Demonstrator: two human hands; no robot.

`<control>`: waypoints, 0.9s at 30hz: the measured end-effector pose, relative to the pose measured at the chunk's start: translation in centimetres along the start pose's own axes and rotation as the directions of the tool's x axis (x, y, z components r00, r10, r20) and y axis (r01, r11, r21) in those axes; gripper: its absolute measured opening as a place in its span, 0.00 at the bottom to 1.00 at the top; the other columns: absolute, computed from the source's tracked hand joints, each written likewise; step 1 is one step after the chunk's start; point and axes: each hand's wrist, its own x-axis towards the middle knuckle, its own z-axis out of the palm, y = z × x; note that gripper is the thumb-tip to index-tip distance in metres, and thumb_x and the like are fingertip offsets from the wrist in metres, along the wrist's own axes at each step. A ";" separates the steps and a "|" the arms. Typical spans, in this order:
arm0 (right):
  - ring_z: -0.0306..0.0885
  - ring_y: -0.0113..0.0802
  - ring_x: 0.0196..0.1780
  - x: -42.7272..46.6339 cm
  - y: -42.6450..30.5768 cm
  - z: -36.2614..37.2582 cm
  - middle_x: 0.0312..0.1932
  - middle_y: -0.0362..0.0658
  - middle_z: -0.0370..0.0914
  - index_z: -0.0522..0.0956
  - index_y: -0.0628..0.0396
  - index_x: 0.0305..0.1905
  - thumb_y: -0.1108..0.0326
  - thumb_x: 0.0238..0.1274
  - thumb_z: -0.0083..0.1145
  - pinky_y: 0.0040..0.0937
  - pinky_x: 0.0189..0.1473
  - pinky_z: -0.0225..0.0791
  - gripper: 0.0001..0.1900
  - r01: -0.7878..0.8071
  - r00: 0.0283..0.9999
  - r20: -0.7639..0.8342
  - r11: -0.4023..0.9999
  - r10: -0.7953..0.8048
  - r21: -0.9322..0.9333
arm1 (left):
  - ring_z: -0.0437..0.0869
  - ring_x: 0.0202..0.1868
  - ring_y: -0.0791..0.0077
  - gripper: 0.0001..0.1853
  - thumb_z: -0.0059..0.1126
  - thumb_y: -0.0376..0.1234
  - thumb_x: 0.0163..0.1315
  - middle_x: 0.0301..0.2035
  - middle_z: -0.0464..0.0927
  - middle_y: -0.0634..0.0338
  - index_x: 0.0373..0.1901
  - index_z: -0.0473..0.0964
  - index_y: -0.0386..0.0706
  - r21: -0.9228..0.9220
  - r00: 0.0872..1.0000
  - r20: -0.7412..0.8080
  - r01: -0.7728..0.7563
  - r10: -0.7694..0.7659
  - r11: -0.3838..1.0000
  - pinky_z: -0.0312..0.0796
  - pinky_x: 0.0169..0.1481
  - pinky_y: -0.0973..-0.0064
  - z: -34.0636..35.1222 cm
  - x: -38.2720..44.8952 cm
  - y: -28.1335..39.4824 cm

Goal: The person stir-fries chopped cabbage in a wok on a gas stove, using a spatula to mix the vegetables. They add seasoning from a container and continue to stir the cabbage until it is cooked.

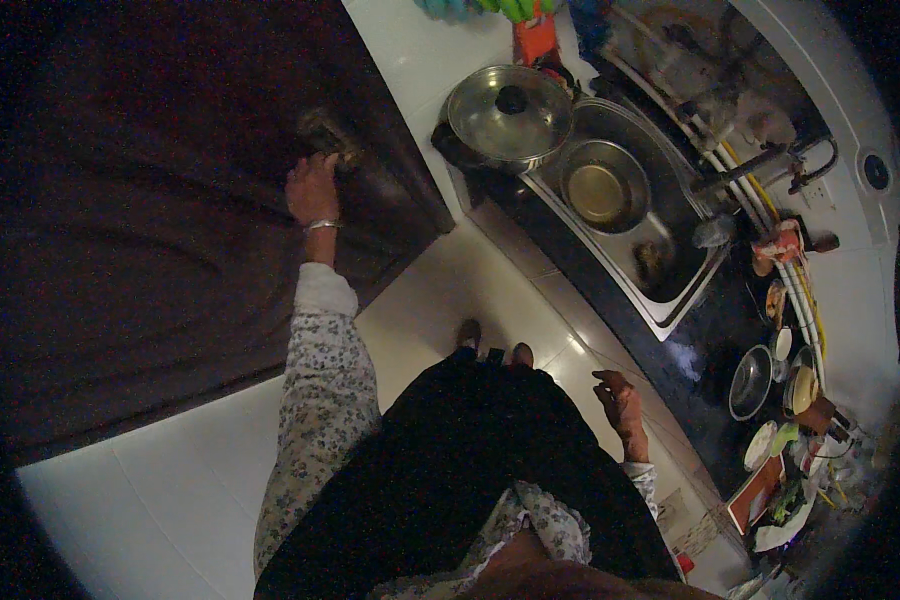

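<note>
My left hand (313, 189), with a bracelet at its wrist, reaches to the metal handle plate (328, 141) of a dark brown door (195, 247). Its fingers are at the handle; how they close around it is too dark to tell. My right hand (621, 405) hangs at my right side, near the edge of the dark counter (690, 375), fingers slightly bent and apart, with nothing seen in it.
A steel sink (671, 309) holds a metal pan (606, 186). Beside it stands a pot with a glass lid (510, 116). A faucet (750, 169) reaches over the sink. Bowls (750, 382) and a cutting board (757, 491) lie farther along the counter.
</note>
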 end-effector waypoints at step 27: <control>0.81 0.43 0.41 -0.2 1.6 1.0 0.44 0.50 0.79 0.79 0.53 0.48 0.72 0.54 0.59 0.35 0.42 0.74 0.15 0.041 0.999 -0.007 0.999 -0.041 -0.006 | 0.81 0.35 0.56 0.13 0.55 0.45 0.63 0.32 0.78 0.57 0.32 0.76 0.46 0.018 0.998 -0.056 -0.029 0.030 0.999 0.76 0.36 0.61 0.9 -0.1 0.8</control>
